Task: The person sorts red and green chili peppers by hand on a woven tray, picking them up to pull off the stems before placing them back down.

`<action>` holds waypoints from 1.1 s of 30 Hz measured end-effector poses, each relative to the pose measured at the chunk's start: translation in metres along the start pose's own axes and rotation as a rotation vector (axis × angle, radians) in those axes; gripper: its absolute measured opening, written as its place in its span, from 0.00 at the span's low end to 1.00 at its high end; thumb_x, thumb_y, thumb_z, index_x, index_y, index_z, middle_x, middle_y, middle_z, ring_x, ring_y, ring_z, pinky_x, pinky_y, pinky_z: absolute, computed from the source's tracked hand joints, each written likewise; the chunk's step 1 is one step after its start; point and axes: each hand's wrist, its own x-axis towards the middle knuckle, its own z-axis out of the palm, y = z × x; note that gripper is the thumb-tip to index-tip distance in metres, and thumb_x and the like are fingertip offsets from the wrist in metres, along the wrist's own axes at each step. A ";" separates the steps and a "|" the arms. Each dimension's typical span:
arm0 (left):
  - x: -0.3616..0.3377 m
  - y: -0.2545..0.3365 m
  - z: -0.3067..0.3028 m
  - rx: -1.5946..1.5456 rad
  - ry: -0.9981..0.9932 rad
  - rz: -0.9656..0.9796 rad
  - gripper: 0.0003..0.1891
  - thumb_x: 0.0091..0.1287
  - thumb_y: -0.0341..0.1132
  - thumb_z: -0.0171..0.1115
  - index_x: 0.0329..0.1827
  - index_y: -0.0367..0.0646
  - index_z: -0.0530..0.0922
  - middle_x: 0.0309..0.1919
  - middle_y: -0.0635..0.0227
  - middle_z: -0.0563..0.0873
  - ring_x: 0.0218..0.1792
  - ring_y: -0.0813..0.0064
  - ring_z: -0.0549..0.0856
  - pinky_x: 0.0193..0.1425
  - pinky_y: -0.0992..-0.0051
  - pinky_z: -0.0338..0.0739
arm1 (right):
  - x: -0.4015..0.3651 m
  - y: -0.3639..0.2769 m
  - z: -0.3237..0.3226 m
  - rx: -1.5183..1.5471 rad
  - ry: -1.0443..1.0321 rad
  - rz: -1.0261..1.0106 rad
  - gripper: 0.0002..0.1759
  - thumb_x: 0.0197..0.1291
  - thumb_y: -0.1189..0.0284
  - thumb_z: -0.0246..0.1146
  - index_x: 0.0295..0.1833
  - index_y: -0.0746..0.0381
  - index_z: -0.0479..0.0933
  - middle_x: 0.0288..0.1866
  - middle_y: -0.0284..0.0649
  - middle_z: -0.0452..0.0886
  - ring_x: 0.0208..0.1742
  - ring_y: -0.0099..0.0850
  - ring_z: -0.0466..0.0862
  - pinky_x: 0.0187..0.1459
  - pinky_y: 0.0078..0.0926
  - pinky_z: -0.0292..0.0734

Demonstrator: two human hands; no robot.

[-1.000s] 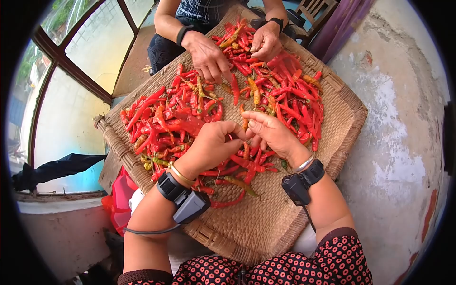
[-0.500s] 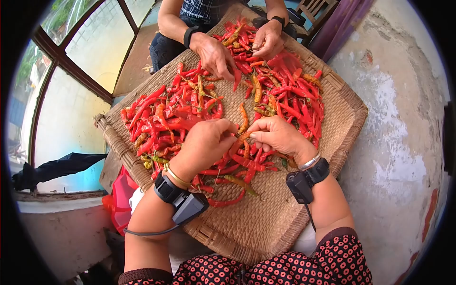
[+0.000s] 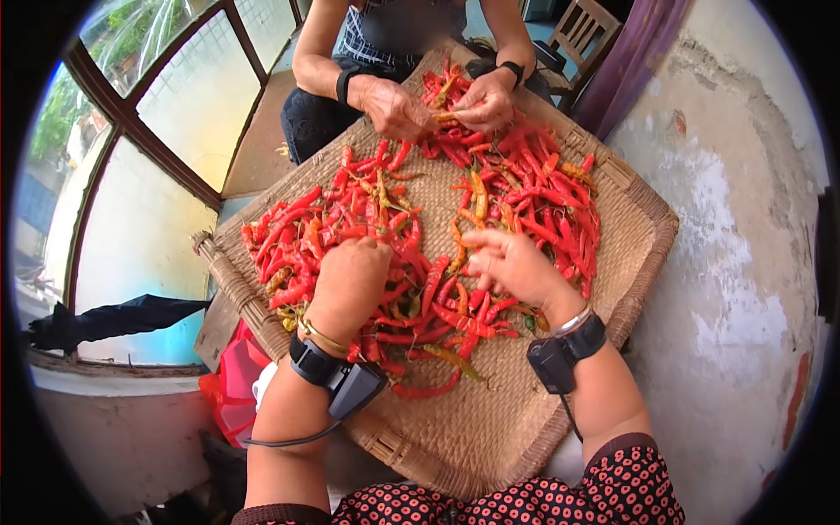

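Observation:
Red peppers (image 3: 560,197) lie heaped on a woven tray (image 3: 472,420), with some orange, yellow and green ones among them. My left hand (image 3: 348,284) is over the left part of the heap, its back toward me; its fingertips are hidden, as is anything under them. Over the middle, my right hand (image 3: 516,267) has its fingers apart, close to an orange pepper (image 3: 458,249), and nothing shows between them. Below my hands, a yellow-green pepper (image 3: 455,360) and a long curved red one (image 3: 426,391) lie on the weave.
Across the tray, a co-worker's hands (image 3: 437,109) meet around a small orange-yellow pepper. A wooden chair (image 3: 582,39) stands behind. To the left are windows, a dark folded umbrella (image 3: 122,319) and a red bag (image 3: 236,385). A plaster wall (image 3: 709,262) rises at the right.
My hands have moved apart from the orange pepper between them, the left going left over the heap. My right fingers have spread. The co-worker's hands have come together. The view has shifted slightly.

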 end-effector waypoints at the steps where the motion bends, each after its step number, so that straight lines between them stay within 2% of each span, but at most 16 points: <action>1: 0.000 -0.001 -0.001 -0.063 0.016 0.045 0.05 0.56 0.33 0.59 0.28 0.42 0.77 0.27 0.61 0.81 0.31 0.62 0.83 0.35 0.65 0.78 | 0.001 0.003 0.003 -0.072 -0.032 -0.023 0.20 0.62 0.70 0.59 0.59 0.66 0.71 0.30 0.38 0.81 0.28 0.22 0.79 0.32 0.21 0.75; 3: 0.002 0.004 -0.006 -0.153 -0.029 0.017 0.07 0.55 0.35 0.63 0.35 0.44 0.80 0.28 0.62 0.81 0.33 0.60 0.83 0.37 0.64 0.77 | 0.007 0.024 0.008 -0.253 -0.047 -0.147 0.19 0.58 0.71 0.62 0.54 0.65 0.75 0.27 0.38 0.82 0.32 0.24 0.81 0.36 0.25 0.76; 4: 0.001 0.009 -0.013 -0.193 0.000 0.031 0.07 0.55 0.35 0.63 0.36 0.44 0.80 0.28 0.62 0.81 0.33 0.60 0.83 0.37 0.64 0.77 | 0.007 0.023 0.011 -0.342 -0.049 -0.158 0.20 0.56 0.70 0.63 0.55 0.63 0.75 0.30 0.39 0.82 0.33 0.27 0.82 0.37 0.27 0.77; 6: 0.001 0.016 -0.020 -0.417 0.127 0.091 0.08 0.55 0.32 0.64 0.37 0.42 0.80 0.28 0.61 0.81 0.33 0.60 0.83 0.37 0.66 0.77 | 0.001 0.014 0.017 -0.348 -0.046 -0.205 0.22 0.57 0.74 0.63 0.58 0.65 0.73 0.36 0.36 0.80 0.36 0.21 0.80 0.40 0.20 0.76; 7: 0.001 0.020 -0.022 -0.537 0.147 0.098 0.09 0.54 0.30 0.65 0.38 0.42 0.80 0.28 0.60 0.81 0.32 0.60 0.82 0.37 0.67 0.77 | 0.000 0.011 0.018 -0.439 -0.034 -0.357 0.24 0.54 0.73 0.64 0.58 0.64 0.73 0.43 0.39 0.79 0.40 0.24 0.80 0.43 0.22 0.77; 8: 0.000 0.024 -0.023 -0.658 0.163 0.104 0.09 0.54 0.29 0.66 0.38 0.41 0.80 0.28 0.60 0.80 0.31 0.59 0.82 0.37 0.68 0.77 | -0.004 0.004 0.019 -0.379 -0.063 -0.358 0.24 0.53 0.73 0.65 0.58 0.63 0.73 0.46 0.40 0.78 0.41 0.28 0.81 0.42 0.23 0.77; 10: 0.000 0.028 -0.022 -0.740 0.202 0.149 0.11 0.53 0.26 0.67 0.39 0.40 0.80 0.28 0.61 0.81 0.30 0.63 0.82 0.36 0.71 0.77 | -0.003 0.010 0.021 -0.459 -0.038 -0.590 0.23 0.53 0.73 0.65 0.56 0.64 0.74 0.47 0.39 0.77 0.44 0.27 0.81 0.43 0.22 0.76; 12: -0.001 0.031 -0.019 -0.902 0.139 0.084 0.10 0.54 0.25 0.67 0.40 0.39 0.80 0.28 0.63 0.82 0.31 0.72 0.84 0.35 0.75 0.78 | -0.004 0.012 0.021 -0.467 -0.118 -0.521 0.22 0.54 0.73 0.65 0.55 0.64 0.74 0.47 0.39 0.77 0.44 0.28 0.80 0.44 0.22 0.75; 13: -0.001 0.033 -0.023 -0.996 0.088 0.018 0.09 0.56 0.24 0.66 0.40 0.38 0.80 0.30 0.67 0.83 0.33 0.81 0.84 0.37 0.80 0.78 | -0.005 0.012 0.021 -0.470 -0.202 -0.448 0.21 0.54 0.72 0.65 0.54 0.64 0.74 0.47 0.39 0.77 0.45 0.29 0.80 0.45 0.22 0.74; 17: -0.004 0.032 -0.026 -1.171 0.030 -0.098 0.09 0.59 0.23 0.64 0.42 0.37 0.79 0.32 0.71 0.84 0.34 0.85 0.83 0.39 0.82 0.78 | -0.003 0.019 0.025 -0.426 -0.264 -0.392 0.17 0.55 0.71 0.64 0.50 0.65 0.75 0.47 0.39 0.77 0.45 0.29 0.79 0.46 0.26 0.73; 19: -0.003 0.032 -0.022 -1.512 -0.073 -0.146 0.10 0.62 0.23 0.62 0.46 0.36 0.77 0.35 0.74 0.83 0.35 0.86 0.82 0.39 0.83 0.78 | -0.009 0.015 0.034 0.102 -0.144 -0.307 0.17 0.56 0.69 0.64 0.48 0.67 0.75 0.42 0.39 0.79 0.45 0.28 0.79 0.47 0.27 0.74; 24: -0.004 0.030 -0.016 -1.568 -0.132 -0.129 0.11 0.62 0.23 0.61 0.48 0.35 0.77 0.33 0.74 0.83 0.35 0.87 0.80 0.40 0.84 0.77 | -0.010 0.010 0.025 -0.215 -0.321 -0.400 0.15 0.58 0.69 0.64 0.48 0.66 0.75 0.39 0.36 0.78 0.43 0.24 0.79 0.44 0.25 0.76; 26: -0.004 0.029 -0.017 -1.440 -0.114 -0.141 0.10 0.63 0.21 0.59 0.47 0.37 0.77 0.35 0.76 0.81 0.37 0.87 0.80 0.41 0.84 0.78 | -0.017 0.005 0.029 0.184 -0.400 -0.099 0.13 0.60 0.68 0.63 0.45 0.66 0.76 0.35 0.33 0.78 0.36 0.22 0.79 0.38 0.22 0.76; 27: -0.004 0.029 -0.018 -1.459 -0.114 -0.162 0.10 0.63 0.21 0.59 0.46 0.37 0.77 0.35 0.76 0.81 0.36 0.87 0.80 0.41 0.84 0.78 | -0.016 0.005 0.025 0.131 -0.405 -0.025 0.10 0.61 0.68 0.61 0.42 0.65 0.76 0.29 0.31 0.77 0.29 0.18 0.77 0.31 0.17 0.74; 31: -0.001 0.026 -0.016 -1.351 -0.033 -0.159 0.10 0.61 0.22 0.62 0.45 0.37 0.78 0.33 0.75 0.81 0.34 0.85 0.81 0.40 0.83 0.78 | -0.015 -0.001 0.012 -0.016 -0.412 0.117 0.09 0.62 0.68 0.60 0.41 0.64 0.76 0.25 0.29 0.76 0.23 0.17 0.74 0.26 0.15 0.71; 33: 0.000 0.021 -0.017 -0.825 0.214 -0.053 0.12 0.57 0.25 0.65 0.44 0.37 0.79 0.31 0.68 0.81 0.31 0.76 0.83 0.38 0.78 0.79 | -0.011 -0.002 0.002 -0.013 -0.316 0.121 0.12 0.62 0.68 0.60 0.46 0.64 0.75 0.28 0.31 0.77 0.26 0.17 0.75 0.28 0.15 0.71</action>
